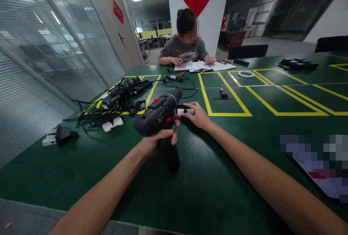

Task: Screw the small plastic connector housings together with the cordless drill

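Cordless drill [156, 117] clamped in left hand [157, 142], toward the near edge of the bench [217, 191]
Right hand [198, 116] pinches a small black-and-white part [185, 111]; loose fingers could let it drop.

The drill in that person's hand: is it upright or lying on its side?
Upright: the cordless drill has its grip pointing down toward the green table and its body on top, with the left hand wrapped around it.

Dark grey drill [156, 119], red buttons [156, 100], green table [206, 177] (yellow-lined rectangles [231, 114])
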Action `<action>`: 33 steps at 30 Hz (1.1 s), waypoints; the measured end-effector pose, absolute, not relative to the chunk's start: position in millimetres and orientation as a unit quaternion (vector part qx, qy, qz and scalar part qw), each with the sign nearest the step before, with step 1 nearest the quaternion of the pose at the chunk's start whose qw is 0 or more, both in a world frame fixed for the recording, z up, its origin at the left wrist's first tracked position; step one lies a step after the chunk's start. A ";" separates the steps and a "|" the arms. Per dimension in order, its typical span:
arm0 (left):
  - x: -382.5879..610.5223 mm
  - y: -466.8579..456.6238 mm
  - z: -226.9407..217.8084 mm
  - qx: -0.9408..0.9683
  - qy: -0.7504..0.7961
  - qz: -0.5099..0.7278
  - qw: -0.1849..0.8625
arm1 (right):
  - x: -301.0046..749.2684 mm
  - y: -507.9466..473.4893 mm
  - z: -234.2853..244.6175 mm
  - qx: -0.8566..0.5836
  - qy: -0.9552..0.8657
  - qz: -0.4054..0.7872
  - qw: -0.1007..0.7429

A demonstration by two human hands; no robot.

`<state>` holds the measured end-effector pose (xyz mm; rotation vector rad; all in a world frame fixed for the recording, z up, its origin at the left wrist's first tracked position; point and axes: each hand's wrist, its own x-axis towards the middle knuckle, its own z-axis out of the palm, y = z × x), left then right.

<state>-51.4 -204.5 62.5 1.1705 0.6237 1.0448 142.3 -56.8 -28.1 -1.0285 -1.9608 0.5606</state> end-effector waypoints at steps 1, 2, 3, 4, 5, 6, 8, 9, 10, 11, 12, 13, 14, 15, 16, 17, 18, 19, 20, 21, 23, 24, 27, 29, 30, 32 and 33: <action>-49.6 -206.4 61.1 0.526 0.270 0.453 0.667 | 143.9 -53.7 -30.2 -0.408 -0.776 0.225 0.424; -47.9 -207.9 59.6 0.530 0.266 0.444 0.671 | 145.5 -51.0 -32.2 -0.410 -0.772 0.225 0.432; -46.5 -209.0 58.0 0.531 0.264 0.436 0.677 | 146.9 -49.0 -34.1 -0.412 -0.767 0.223 0.438; -45.3 -209.7 56.5 0.528 0.265 0.429 0.683 | 148.1 -47.4 -35.7 -0.416 -0.762 0.222 0.443; -44.5 -209.9 55.3 0.523 0.268 0.424 0.689 | 148.9 -46.2 -37.1 -0.419 -0.757 0.222 0.449; -43.9 -209.9 54.3 0.516 0.272 0.422 0.694 | 149.5 -45.3 -38.0 -0.421 -0.752 0.224 0.454; -43.6 -209.1 53.3 0.503 0.283 0.424 0.698 | 150.1 -44.0 -38.6 -0.424 -0.743 0.236 0.460; -43.7 -208.6 53.4 0.497 0.288 0.426 0.699 | 150.3 -43.6 -38.3 -0.427 -0.739 0.244 0.460; -43.8 -208.2 53.8 0.492 0.294 0.428 0.699 | 150.5 -43.2 -37.7 -0.431 -0.736 0.253 0.457; -43.9 -208.0 54.5 0.488 0.299 0.429 0.699 | 150.8 -43.0 -37.0 -0.436 -0.734 0.260 0.452; -43.9 -207.9 55.4 0.484 0.305 0.430 0.699 | 151.0 -42.9 -36.1 -0.441 -0.731 0.266 0.447; -43.8 -208.1 56.3 0.481 0.311 0.430 0.698 | 151.3 -43.0 -35.3 -0.447 -0.728 0.271 0.443; -43.4 -208.5 57.2 0.478 0.316 0.431 0.698 | 151.4 -43.2 -34.7 -0.452 -0.725 0.275 0.440; -42.9 -209.1 58.0 0.474 0.319 0.432 0.698 | 151.4 -43.4 -34.3 -0.457 -0.722 0.280 0.437; -42.4 -209.8 58.7 0.469 0.321 0.431 0.701 | 151.4 -43.6 -34.2 -0.460 -0.720 0.284 0.435; -41.8 -210.5 59.2 0.465 0.322 0.431 0.703 | 151.2 -43.7 -34.3 -0.461 -0.718 0.287 0.434; -41.2 -211.3 59.7 0.463 0.322 0.430 0.706 | 150.8 -43.6 -34.6 -0.462 -0.717 0.289 0.435; -40.6 -212.1 60.2 0.461 0.322 0.428 0.707 | 150.4 -43.5 -34.9 -0.462 -0.716 0.290 0.436; -40.2 -212.9 60.9 0.461 0.323 0.428 0.707 | 150.1 -43.1 -35.2 -0.463 -0.714 0.288 0.439; -39.8 -213.6 61.7 0.462 0.325 0.427 0.706 | 149.8 -42.7 -35.4 -0.467 -0.711 0.285 0.442; -39.3 -214.7 63.8 0.464 0.332 0.428 0.701 | 150.4 -41.7 -35.0 -0.482 -0.702 0.272 0.448; -39.1 -215.1 64.9 0.464 0.338 0.429 0.698 | 151.5 -41.2 -34.3 -0.492 -0.700 0.263 0.447; -38.5 -215.5 67.2 0.461 0.359 0.426 0.691 | 157.6 -40.4 -31.2 -0.513 -0.705 0.230 0.431; -38.0 -215.5 67.2 0.458 0.368 0.423 0.690 | 162.4 -40.4 -29.2 -0.518 -0.710 0.217 0.424; -37.7 -215.5 66.8 0.454 0.370 0.422 0.692 | 164.3 -40.4 -28.5 -0.519 -0.710 0.213 0.425; -36.9 -215.9 65.8 0.445 0.368 0.420 0.700 | 166.4 -40.7 -28.1 -0.519 -0.711 0.209 0.425; -36.4 -216.4 65.4 0.440 0.366 0.419 0.705 | 166.5 -40.8 -28.2 -0.518 -0.712 0.208 0.425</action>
